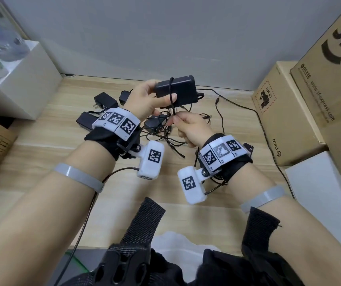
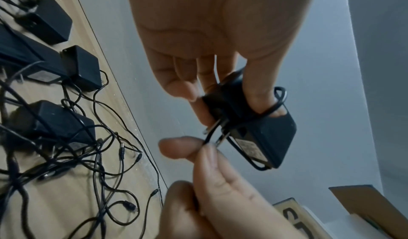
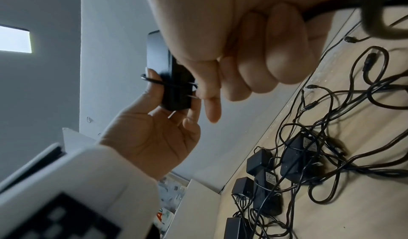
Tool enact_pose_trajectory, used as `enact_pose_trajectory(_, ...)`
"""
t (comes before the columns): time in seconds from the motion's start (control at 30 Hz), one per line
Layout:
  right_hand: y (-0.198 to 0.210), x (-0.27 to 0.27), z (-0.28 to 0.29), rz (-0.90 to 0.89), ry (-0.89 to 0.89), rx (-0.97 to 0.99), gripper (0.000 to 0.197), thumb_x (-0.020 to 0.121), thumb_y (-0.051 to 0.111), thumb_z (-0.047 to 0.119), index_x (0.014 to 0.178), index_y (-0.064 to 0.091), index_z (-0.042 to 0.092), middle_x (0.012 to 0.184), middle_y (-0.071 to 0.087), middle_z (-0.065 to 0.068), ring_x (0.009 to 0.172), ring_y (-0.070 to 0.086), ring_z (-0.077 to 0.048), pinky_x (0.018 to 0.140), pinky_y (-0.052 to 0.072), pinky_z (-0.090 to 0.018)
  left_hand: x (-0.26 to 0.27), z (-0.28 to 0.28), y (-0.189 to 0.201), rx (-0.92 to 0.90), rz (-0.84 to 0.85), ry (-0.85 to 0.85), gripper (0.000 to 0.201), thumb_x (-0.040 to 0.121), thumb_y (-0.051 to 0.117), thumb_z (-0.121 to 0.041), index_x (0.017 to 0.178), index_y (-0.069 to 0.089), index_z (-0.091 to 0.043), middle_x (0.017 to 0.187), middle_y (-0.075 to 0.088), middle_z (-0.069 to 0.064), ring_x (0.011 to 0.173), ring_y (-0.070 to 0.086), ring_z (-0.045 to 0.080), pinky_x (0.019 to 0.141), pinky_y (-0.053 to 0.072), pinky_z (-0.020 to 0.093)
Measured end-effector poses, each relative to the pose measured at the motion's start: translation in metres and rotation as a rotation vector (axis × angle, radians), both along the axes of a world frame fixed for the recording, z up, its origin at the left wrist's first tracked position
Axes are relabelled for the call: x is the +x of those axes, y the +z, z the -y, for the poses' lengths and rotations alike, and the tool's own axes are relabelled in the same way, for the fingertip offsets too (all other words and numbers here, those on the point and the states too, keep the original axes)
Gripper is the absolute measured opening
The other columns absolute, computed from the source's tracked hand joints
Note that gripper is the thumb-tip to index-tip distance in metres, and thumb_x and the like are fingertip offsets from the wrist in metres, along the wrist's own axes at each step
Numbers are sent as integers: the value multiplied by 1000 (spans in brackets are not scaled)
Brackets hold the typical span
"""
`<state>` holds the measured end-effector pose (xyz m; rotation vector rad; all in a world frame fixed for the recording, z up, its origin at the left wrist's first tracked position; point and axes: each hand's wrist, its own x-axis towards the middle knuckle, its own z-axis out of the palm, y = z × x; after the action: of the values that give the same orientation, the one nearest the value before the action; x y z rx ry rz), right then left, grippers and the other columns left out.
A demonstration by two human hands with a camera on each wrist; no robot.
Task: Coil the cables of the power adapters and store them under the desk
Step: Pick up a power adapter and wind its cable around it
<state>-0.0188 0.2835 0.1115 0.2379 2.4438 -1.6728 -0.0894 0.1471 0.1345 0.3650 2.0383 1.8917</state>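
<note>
The step in hand looks like the winding of one cable round its own adapter, with only the first turn or so laid on. The left hand holds the black adapter up above the wooden floor, in front of the grey wall; its thumb and fingers are curled round one end of the block, and the thumb lies under a loop of the cable that crosses the body. The right hand sits just below, its thumb and forefinger pinching the cable close to the plug prongs, the other fingers curled into the palm. The next move probably calls for carrying the pinched cable round the block again while the left hand keeps the first loop from slipping, and for feeding slack out of the pile below without dragging the other cords along. The adapter is a flat, matte black rectangular block with rounded corners, two metal prongs on one face beside a pale label, and a thin black cable leaving one end. On the floor below lie several more black adapters among a tangle of loose cords, none of them coiled, so most of the task seems to remain. Cardboard boxes stand to the right, a white box to the left.
</note>
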Motion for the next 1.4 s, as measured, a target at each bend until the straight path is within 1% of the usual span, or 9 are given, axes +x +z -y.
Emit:
enact_pose_trajectory(0.27, 17, 6, 1, -124, 109, 254, 25, 94, 50, 27, 83, 70, 17, 50, 53, 22, 58, 44, 3, 61, 33, -18, -2, 2, -9, -366, -244, 111, 31, 70, 79, -25, 96, 64, -19, 93, 66, -2, 86, 59, 12, 75, 44, 18)
enact_pose_trajectory(0.53, 29, -4, -14, -223, -61, 302, 14, 68, 77, 27, 60, 66, 27, 73, 71, -7, 72, 64, -20, 78, 53, -40, 3, 9, -2, -716, -252, -209, 29, 64, 83, -24, 84, 62, -27, 78, 62, -7, 69, 57, 12, 58, 42, 21)
enact_pose_trajectory(0.67, 32, -5, -26, -277, -148, 179, 20, 72, 76, 18, 60, 64, 27, 70, 66, 0, 67, 58, -10, 72, 48, -28, 8, 17, 2, -424, -71, -406, 25, 65, 82, -19, 84, 68, -28, 87, 68, 6, 79, 60, 21, 78, 51, 42)
enact_pose_trajectory(0.77, 23, -8, -32, -281, -174, 91, 15, 84, 65, 15, 71, 66, 21, 68, 60, 11, 60, 52, 5, 65, 41, -17, 8, 22, 3, -204, 26, -423, 29, 61, 77, -22, 87, 69, -29, 86, 68, -4, 82, 61, 15, 73, 49, 32)
enact_pose_trajectory(0.9, 6, -11, -32, -213, -195, 18, 23, 91, 52, 12, 76, 67, 22, 52, 57, 17, 49, 50, 4, 59, 42, -23, 7, 19, 3, 162, 176, -366, 57, 49, 87, -27, 99, 64, -14, 95, 70, 0, 89, 67, 15, 71, 55, 25)
enact_pose_trajectory(1.0, -2, -2, -24, -76, -103, 101, 29, 93, 46, 25, 69, 62, 30, 44, 41, 12, 33, 32, -2, 44, 26, -21, 10, 9, 9, 356, 221, -153, 19, 75, 74, -11, 91, 64, -12, 88, 72, -1, 83, 69, 12, 66, 55, 20)
enact_pose_trajectory(1.1, -5, 5, -14, -48, 23, 181, 28, 95, 43, 24, 73, 60, 28, 55, 38, 5, 35, 34, -2, 39, 26, -12, 10, 0, 14, 377, 215, 24, 11, 89, 53, -3, 93, 60, -11, 85, 72, -2, 77, 69, 9, 64, 54, 18)
enact_pose_trajectory(1.27, -5, 11, -3, -52, 96, 282, 26, 95, 46, 26, 74, 61, 28, 56, 43, 8, 57, 42, -7, 62, 36, -25, 4, 0, 8, 176, 111, 76, 17, 84, 62, -2, 95, 61, -14, 95, 64, 2, 88, 65, 18, 82, 56, 30)
enact_pose_trajectory(1.4, 4, 13, 0, -64, 145, 343, 26, 95, 46, 25, 85, 69, 17, 49, 41, 10, 54, 38, 0, 52, 29, -9, 3, 2, 1, -1, 14, 129, 17, 80, 70, -9, 94, 63, -16, 91, 62, -2, 79, 64, 16, 70, 56, 23)
